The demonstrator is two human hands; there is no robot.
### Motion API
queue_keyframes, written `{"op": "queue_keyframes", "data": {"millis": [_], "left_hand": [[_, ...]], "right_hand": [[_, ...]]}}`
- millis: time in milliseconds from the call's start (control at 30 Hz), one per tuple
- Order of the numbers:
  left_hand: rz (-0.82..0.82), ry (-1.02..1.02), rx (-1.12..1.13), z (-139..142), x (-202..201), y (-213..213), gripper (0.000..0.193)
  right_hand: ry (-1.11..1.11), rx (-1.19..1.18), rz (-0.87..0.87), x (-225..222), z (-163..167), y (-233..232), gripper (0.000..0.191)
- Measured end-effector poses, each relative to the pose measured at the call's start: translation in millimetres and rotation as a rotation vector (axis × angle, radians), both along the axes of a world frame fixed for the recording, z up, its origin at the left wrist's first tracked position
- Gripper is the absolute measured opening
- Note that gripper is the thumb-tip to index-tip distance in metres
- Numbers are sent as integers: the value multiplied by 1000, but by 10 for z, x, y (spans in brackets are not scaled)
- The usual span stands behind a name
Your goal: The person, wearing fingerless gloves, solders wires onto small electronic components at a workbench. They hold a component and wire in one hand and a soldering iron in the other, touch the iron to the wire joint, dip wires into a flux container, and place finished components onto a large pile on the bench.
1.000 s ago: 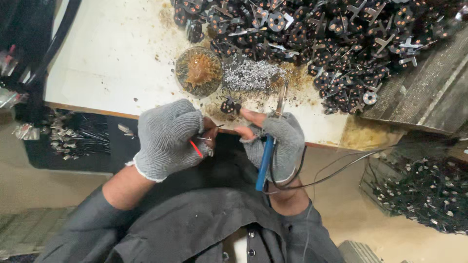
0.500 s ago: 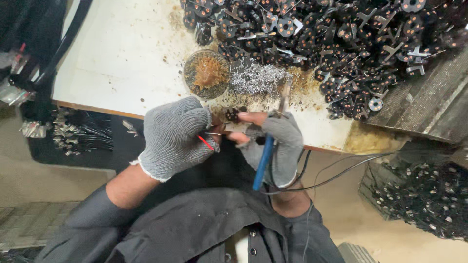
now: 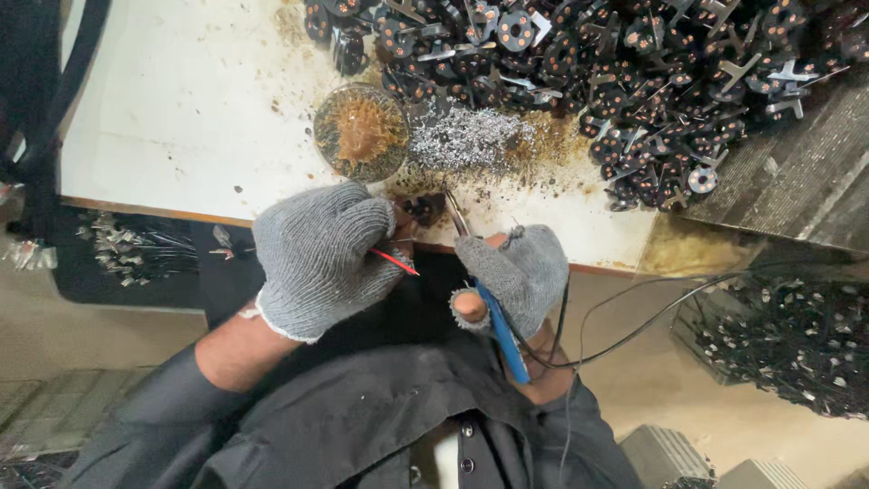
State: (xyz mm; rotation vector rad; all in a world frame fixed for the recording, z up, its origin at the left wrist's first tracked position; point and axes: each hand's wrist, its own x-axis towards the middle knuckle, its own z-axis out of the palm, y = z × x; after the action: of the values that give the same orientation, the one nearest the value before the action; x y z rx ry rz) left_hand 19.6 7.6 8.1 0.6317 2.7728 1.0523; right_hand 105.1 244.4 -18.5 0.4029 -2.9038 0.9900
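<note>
One small black part [image 3: 422, 210] sits at the table's [image 3: 181, 118] near edge, pinched in our gloved left hand [image 3: 321, 254], which is curled tight and also traps a thin red wire [image 3: 395, 262]. Our right hand [image 3: 516, 272] is closed around a blue-handled soldering iron [image 3: 493, 317], its tip touching the part. Just beyond lie a round flux tin [image 3: 360, 132], silver solder scraps [image 3: 466, 139] and a heap of black parts [image 3: 615, 81].

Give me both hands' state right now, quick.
Left hand: closed on a small dark part with a red wire.
Right hand: closed around a blue-handled soldering iron, tip at the part.
</note>
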Motion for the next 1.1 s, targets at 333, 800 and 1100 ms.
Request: {"op": "queue_keyframes", "data": {"millis": [333, 800, 1100], "left_hand": [[10, 50, -69, -31, 22, 46, 23], [-11, -13, -59, -3, -10, 54, 22], [-4, -2, -14, -7, -9, 30, 22]], "right_hand": [[141, -119, 65, -61, 47, -40, 38], [112, -127, 80, -116, 114, -63, 19], [130, -89, 276, -182, 83, -9, 20]]}}
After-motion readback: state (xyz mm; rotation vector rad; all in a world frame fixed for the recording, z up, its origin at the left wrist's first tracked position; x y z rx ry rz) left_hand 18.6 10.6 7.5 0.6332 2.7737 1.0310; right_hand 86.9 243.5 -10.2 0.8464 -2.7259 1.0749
